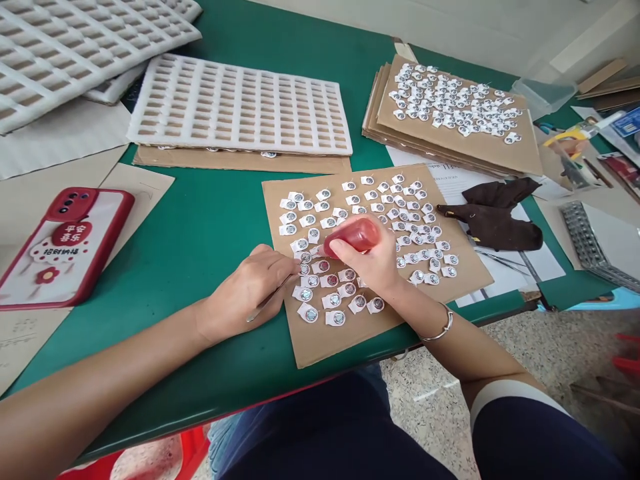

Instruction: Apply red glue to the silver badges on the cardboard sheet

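A brown cardboard sheet (pixel 320 347) lies in front of me, covered with many small white tabs, each bearing a round patterned disc (pixel 335 318). My right hand (pixel 375 263) is wrapped round a red squeeze bottle (pixel 357 237), tilted so its tip points down-left at the discs. At the sheet's left edge, my left hand (pixel 257 283) is closed on a thin metal tool (pixel 267 301) that looks like tweezers. Its fingertips meet at a tab near the bottle's tip. A few discs close by look reddish; others look pale or dark.
White foam grids (pixel 245 107) lie at the back left. Stacked cardboard sheets (pixel 450 107) with more tabs stand at the back right. A phone in a red case (pixel 65 247) rests at left. Dark brown cloth (pixel 500 213) and papers lie at right, near a clear plastic box (pixel 545 97).
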The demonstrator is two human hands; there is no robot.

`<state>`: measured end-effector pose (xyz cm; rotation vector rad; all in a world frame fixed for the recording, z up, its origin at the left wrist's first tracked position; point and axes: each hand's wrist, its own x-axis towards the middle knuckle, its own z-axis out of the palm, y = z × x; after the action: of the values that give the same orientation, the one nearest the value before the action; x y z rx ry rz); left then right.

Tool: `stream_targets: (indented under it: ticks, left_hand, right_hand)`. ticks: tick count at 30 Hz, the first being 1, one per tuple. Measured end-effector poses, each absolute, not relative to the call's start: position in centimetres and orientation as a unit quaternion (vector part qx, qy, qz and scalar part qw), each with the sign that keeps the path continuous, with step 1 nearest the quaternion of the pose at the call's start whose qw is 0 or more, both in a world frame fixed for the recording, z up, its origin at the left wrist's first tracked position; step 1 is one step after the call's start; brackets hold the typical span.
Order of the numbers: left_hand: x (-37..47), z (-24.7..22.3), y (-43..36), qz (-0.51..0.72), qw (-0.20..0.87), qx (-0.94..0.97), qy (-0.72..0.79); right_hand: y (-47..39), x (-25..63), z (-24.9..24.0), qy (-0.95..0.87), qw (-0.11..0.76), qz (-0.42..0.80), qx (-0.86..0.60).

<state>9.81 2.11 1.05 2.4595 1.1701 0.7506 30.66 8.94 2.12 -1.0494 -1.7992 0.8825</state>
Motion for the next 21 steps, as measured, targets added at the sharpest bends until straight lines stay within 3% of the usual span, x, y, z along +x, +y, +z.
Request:
stream_targets:
  ticks: [21]
  left_hand:
    - [9.79, 0.70, 2.05, 0.268, 0.145, 0.864, 0.402]
  right_hand:
    - [8.94, 30.41, 1.88, -0.728, 0.419, 0.358, -0.409]
